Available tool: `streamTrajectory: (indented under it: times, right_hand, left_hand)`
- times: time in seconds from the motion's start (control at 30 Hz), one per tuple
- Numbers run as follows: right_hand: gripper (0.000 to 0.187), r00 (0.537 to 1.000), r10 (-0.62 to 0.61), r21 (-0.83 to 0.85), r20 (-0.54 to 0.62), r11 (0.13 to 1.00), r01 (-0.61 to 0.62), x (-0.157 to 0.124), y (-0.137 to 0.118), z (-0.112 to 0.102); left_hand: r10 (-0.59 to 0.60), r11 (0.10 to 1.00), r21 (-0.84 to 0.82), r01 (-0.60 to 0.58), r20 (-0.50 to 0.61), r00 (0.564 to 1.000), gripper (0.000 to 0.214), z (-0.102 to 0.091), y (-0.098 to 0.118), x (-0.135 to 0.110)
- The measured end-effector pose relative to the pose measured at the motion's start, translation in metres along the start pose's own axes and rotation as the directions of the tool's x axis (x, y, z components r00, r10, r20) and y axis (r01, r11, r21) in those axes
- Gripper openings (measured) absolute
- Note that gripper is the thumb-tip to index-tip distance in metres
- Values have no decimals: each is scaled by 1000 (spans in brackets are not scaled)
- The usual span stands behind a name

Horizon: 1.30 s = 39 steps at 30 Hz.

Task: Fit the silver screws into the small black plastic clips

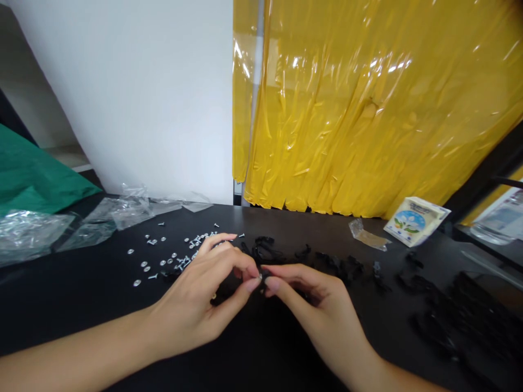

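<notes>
My left hand [206,296] and my right hand [316,305] meet over the black table [81,305], fingertips pinched together on a small black part [263,279] with a glint of metal at it. The left thumb and forefinger press on it from the left, the right thumb and forefinger from the right. Several small silver screws [169,258] lie scattered just left of the left hand. Small black plastic parts [339,264] lie in a loose row behind and to the right of the right hand.
Clear plastic bags [81,220] lie at the back left beside a green cloth [32,177]. A yellow plastic curtain [368,109] hangs behind. A white packet [414,220] and a small clear wrapper [368,235] sit at the back right. More black parts [461,316] pile up at right.
</notes>
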State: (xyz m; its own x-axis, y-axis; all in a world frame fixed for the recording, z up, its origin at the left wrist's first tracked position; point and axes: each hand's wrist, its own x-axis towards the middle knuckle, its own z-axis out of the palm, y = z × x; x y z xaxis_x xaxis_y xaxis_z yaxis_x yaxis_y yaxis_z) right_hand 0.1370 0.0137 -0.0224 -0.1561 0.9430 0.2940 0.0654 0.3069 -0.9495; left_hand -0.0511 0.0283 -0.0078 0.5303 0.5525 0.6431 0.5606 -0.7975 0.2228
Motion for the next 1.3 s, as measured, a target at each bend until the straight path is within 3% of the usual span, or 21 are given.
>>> streamTrajectory:
  times: [0.57, 0.8, 1.13, 1.3]
  right_hand:
    - [19, 1000, 18, 36, 12, 999, -18, 1, 0, 1]
    - [16, 999, 41, 32, 36, 999, -42, 0, 1, 1]
    - [12, 998, -44, -41, 36, 998, 46, -2, -5, 2]
    - [12, 999, -49, -45, 21, 998, 50, -2, -3, 2]
  left_hand:
    - [10, 1000, 4, -10, -6, 1000, 14, 1, -3, -1]
    - [15, 1000, 6, -15, 58, 998, 12, 3, -6, -2]
    - [-37, 998, -50, 42, 97, 995, 4, 2, -4, -1]
    - [-9, 992, -123, 27, 149, 989, 19, -1, -4, -1]
